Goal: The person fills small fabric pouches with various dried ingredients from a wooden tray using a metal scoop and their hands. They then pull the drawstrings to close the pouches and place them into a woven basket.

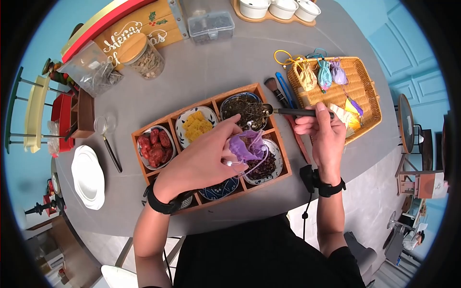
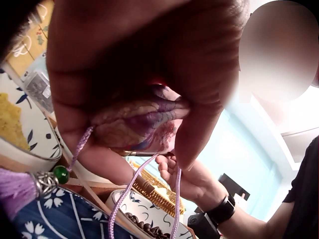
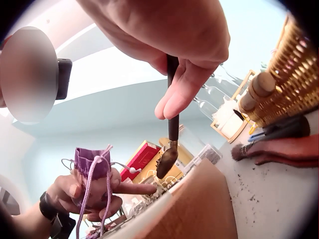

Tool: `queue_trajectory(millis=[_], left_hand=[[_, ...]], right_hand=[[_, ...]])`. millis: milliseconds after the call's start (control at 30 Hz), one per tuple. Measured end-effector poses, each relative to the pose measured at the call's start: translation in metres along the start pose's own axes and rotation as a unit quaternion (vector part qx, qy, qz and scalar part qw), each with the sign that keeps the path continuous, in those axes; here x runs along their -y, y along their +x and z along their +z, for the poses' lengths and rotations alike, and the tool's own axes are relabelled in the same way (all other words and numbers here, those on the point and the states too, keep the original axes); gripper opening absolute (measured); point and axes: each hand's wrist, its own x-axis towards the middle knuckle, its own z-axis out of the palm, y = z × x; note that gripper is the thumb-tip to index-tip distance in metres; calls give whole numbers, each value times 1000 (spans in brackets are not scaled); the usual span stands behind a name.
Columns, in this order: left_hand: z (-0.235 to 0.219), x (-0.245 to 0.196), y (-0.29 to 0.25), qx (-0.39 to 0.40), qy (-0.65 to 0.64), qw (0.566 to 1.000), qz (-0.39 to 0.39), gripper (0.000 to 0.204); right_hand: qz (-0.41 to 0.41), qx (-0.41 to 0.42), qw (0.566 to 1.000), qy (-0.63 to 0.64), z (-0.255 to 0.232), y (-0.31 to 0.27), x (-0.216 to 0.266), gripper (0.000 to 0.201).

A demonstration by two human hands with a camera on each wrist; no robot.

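My left hand (image 1: 197, 156) holds a small purple drawstring pouch (image 1: 247, 146) above the compartmented wooden box (image 1: 214, 102). The pouch's mouth is spread, and its cords hang down with a tassel (image 2: 20, 191). In the right wrist view, the index finger (image 3: 134, 188) of that hand points out past the pouch. My right hand (image 1: 326, 129) grips the black handle of a small metal spoon (image 1: 297, 112). Its bowl, carrying dark bits, is over the dish of dried dark herbs (image 1: 235, 106). Beneath the pouch sits a dish of dark dried buds (image 1: 269, 168).
Dishes of red dates (image 1: 154, 149) and yellow flowers (image 1: 196, 126) fill other compartments. To the right, a wicker basket (image 1: 370, 91) holds several small pouches; a brush (image 1: 272, 86) lies beside it. A glass jar (image 1: 144, 60) and a white dish (image 1: 88, 177) stand left.
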Motion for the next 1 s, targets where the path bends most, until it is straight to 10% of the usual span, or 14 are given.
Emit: queue_trajectory(millis=[533, 700, 1000], left_hand=[[-1, 8, 9, 14, -76, 997, 3, 67], [0, 12, 9, 9, -62, 998, 17, 65], [-17, -3, -8, 11, -26, 1000, -7, 70]], right_hand=[[-59, 110, 989, -77, 15, -35, 68, 21], [-200, 352, 899, -167, 17, -29, 70, 16], [-250, 202, 947, 2, -21, -20, 70, 26]])
